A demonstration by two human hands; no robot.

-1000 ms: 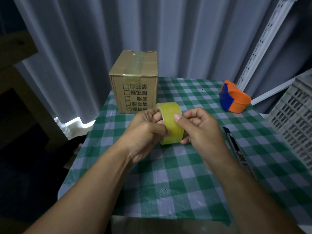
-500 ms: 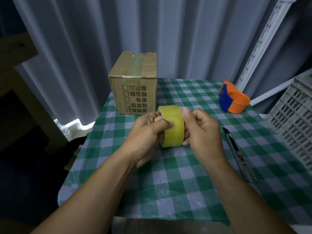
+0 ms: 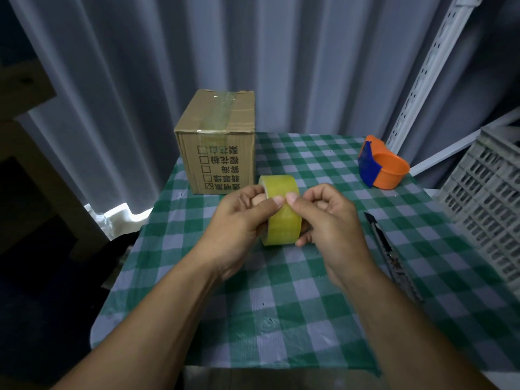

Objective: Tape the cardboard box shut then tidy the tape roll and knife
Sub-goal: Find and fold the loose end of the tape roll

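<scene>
A yellow tape roll [image 3: 282,220] is held upright above the middle of the checked table, between both hands. My left hand [image 3: 239,220] grips its left side, fingers in the core, thumb on the outer band. My right hand [image 3: 327,218] holds the right side, its thumb pressed on the band beside the left thumb. The cardboard box [image 3: 218,142] stands at the table's far left, a strip of clear tape along its top seam. A utility knife [image 3: 389,251] lies on the cloth to the right of my right hand.
An orange and blue tape dispenser [image 3: 382,167] sits at the far right of the green checked tablecloth [image 3: 281,319]. A grey plastic crate [image 3: 486,204] stands off the right edge. Grey curtains hang behind, and a white slotted rail leans at upper right.
Both thumbs have shifted on the roll and now meet on its outer band. The roll has stayed at about the same place above the table.
</scene>
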